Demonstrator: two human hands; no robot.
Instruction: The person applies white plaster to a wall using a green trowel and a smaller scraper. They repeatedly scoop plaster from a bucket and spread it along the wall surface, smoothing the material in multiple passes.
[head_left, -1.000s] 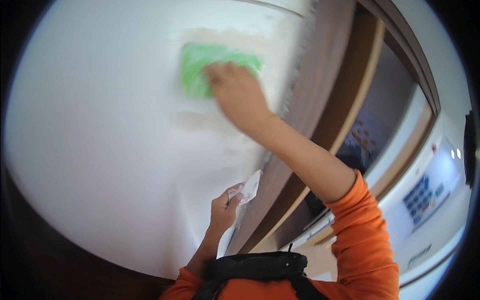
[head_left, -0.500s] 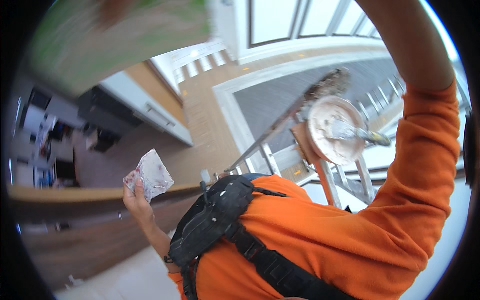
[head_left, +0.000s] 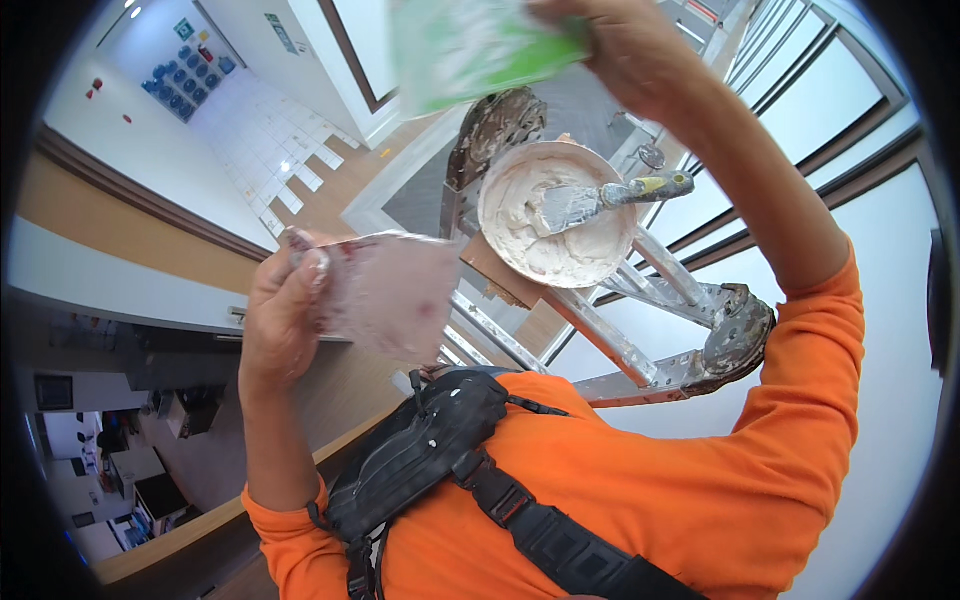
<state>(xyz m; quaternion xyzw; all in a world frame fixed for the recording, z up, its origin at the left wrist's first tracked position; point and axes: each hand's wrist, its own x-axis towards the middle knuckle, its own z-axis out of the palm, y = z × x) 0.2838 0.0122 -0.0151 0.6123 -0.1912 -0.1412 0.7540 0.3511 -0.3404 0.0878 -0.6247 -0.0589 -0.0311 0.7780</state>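
Observation:
My right hand (head_left: 625, 45) is raised at the top of the view and grips a green sanding block (head_left: 470, 45), blurred by motion. My left hand (head_left: 280, 315) is lifted at mid left and holds a pale, stained flat sheet (head_left: 385, 290) by one edge. Between the two hands, below them, a round bowl of white filler paste (head_left: 555, 215) rests on top of a stepladder (head_left: 640, 340). A putty knife (head_left: 610, 195) with a yellow-and-grey handle lies across the bowl, its blade in the paste. Orange sleeves cover both arms.
A black chest harness (head_left: 430, 450) is strapped over my orange shirt. The stepladder's metal rails are smeared with dried paste. A wood-trimmed ledge (head_left: 130, 195), tiled floor (head_left: 280, 150) and a room with furniture (head_left: 130, 460) lie far below at left. Window frames (head_left: 840, 120) run along the right.
The view swung from the white wall down toward my body and the ladder. The green block left the wall and rose overhead. My left hand lifted the sheet higher.

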